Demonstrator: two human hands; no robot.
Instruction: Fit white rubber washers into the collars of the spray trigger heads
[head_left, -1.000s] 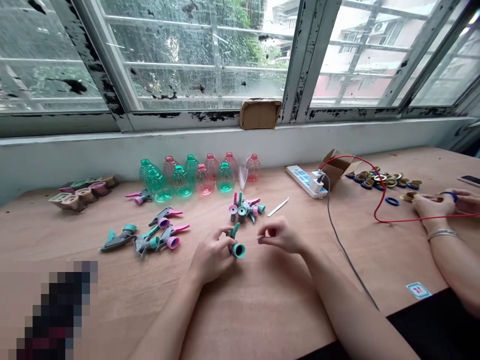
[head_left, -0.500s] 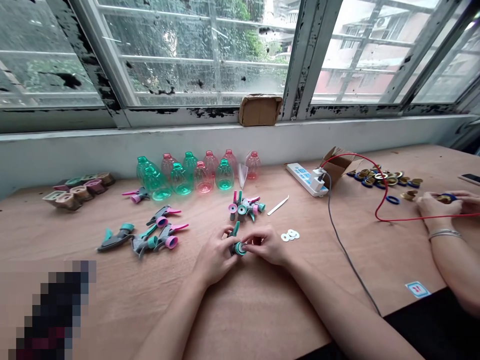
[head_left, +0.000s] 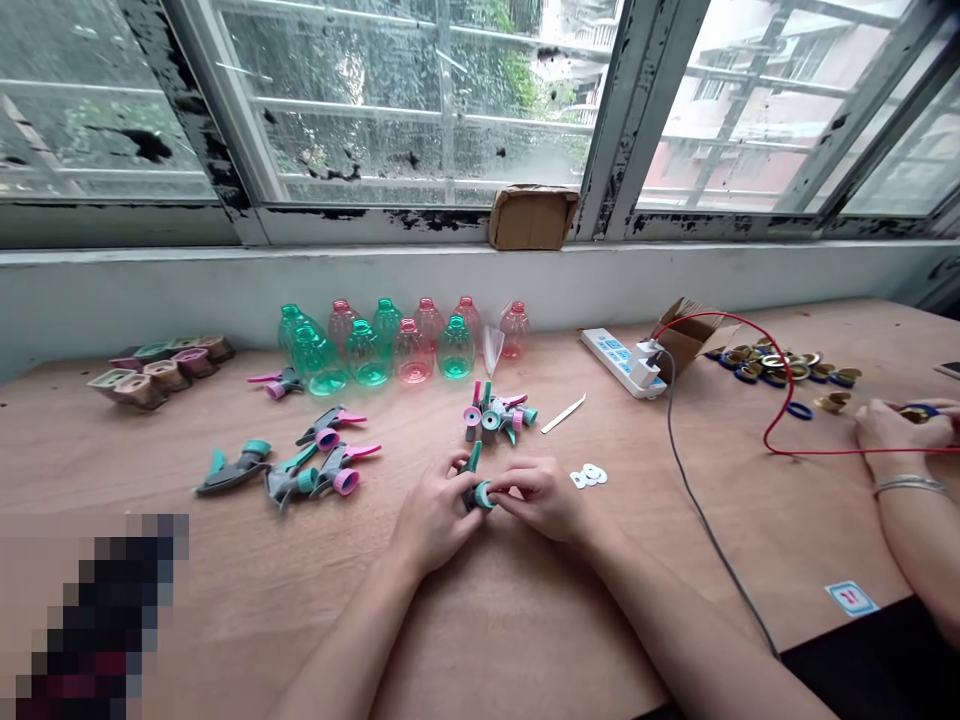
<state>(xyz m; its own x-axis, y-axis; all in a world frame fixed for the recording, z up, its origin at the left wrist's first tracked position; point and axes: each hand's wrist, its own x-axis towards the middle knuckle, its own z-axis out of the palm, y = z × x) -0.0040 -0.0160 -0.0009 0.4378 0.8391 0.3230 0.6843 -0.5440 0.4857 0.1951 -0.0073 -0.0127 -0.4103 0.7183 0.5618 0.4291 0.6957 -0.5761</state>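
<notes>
The left hand (head_left: 435, 515) curls around a teal plastic sprayer part (head_left: 484, 495), with its stem pointing up past the fingers. The right hand (head_left: 541, 500) pinches the round collar end of that part between thumb and fingertips; whatever lies inside the pinch is hidden. The hands nearly meet and hold the part just above the plywood surface (head_left: 480, 640).

Just beyond lies a loose heap of teal and pink sprayer parts (head_left: 491, 420), beside a thin white plastic strip (head_left: 562, 413). To the right are 3 flat white washers (head_left: 589, 476). To the left, 4 assembled grey, teal and pink spray triggers (head_left: 326, 450) lie on their sides.

Further back stand 10 clear moulded plastic bottles (head_left: 412, 350), 5 tinted teal and 5 tinted pink, with a clear plastic cone (head_left: 491, 350) beside them. Square plastic cups (head_left: 161, 368) sit in a row at the far left.

On the right, a white power strip (head_left: 622, 362) with a plug in it sits near an open cardboard box (head_left: 686, 335). A red wire (head_left: 784, 440) loops past a pile of brass and blue rings (head_left: 780, 365). A co-worker's hands (head_left: 896, 425) pinch a ring, and a metal bracelet (head_left: 907, 485) circles one wrist. A small blue-edged label (head_left: 851, 598) is stuck to the surface; its writing is unclear.
</notes>
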